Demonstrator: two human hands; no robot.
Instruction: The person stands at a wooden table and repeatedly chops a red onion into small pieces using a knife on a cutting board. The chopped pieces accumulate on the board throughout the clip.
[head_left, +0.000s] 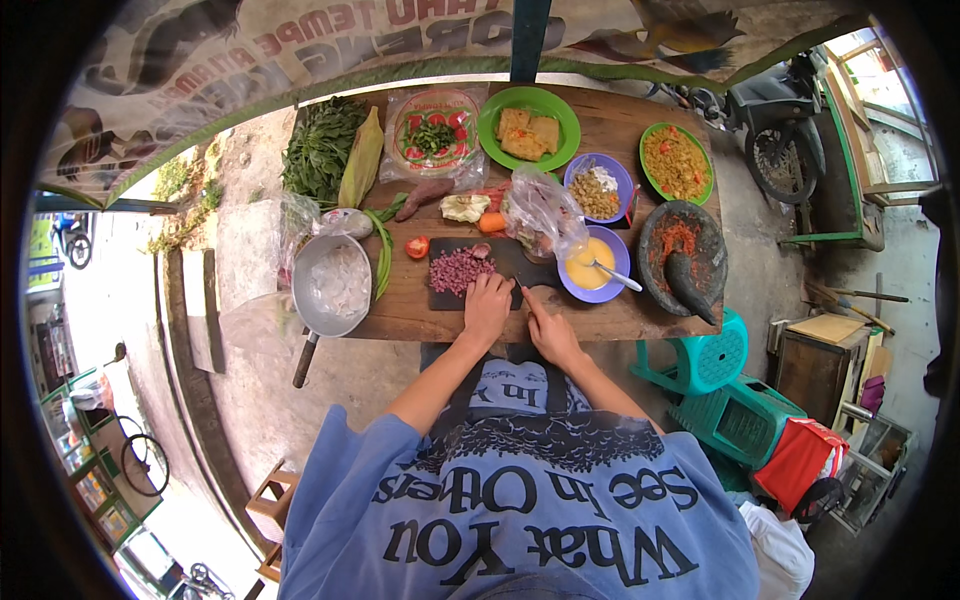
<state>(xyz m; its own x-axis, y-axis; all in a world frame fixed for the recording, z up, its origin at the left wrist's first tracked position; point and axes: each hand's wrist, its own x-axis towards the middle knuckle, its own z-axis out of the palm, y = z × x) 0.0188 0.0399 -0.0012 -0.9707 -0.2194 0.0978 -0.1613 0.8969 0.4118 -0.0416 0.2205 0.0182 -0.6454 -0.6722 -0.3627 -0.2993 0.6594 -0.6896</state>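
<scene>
On the dark cutting board (536, 266) lies a heap of finely diced purple-red pieces, apparently shallot (454, 277). My left hand (487, 304) rests at the heap's right edge, fingers bent down onto the board; whether anything is under them is hidden. My right hand (553, 334) grips a knife (523, 288), mostly covered by the hand, its blade pointing up beside my left fingertips. Beyond the board are a cut tomato half (417, 247), a carrot (492, 222) and a clear plastic bag (546, 206). A purple bowl of beaten egg (587, 274) with a spoon stands right of the board.
A saucepan (332, 285) stands left, its handle jutting past the edge of the wooden table (405, 311). At right is a stone mortar (694, 232) with pestle. Behind are leafy greens (319, 146), a green plate (492, 120) and a rice dish (675, 161). Green plastic stools (720, 356) stand below right.
</scene>
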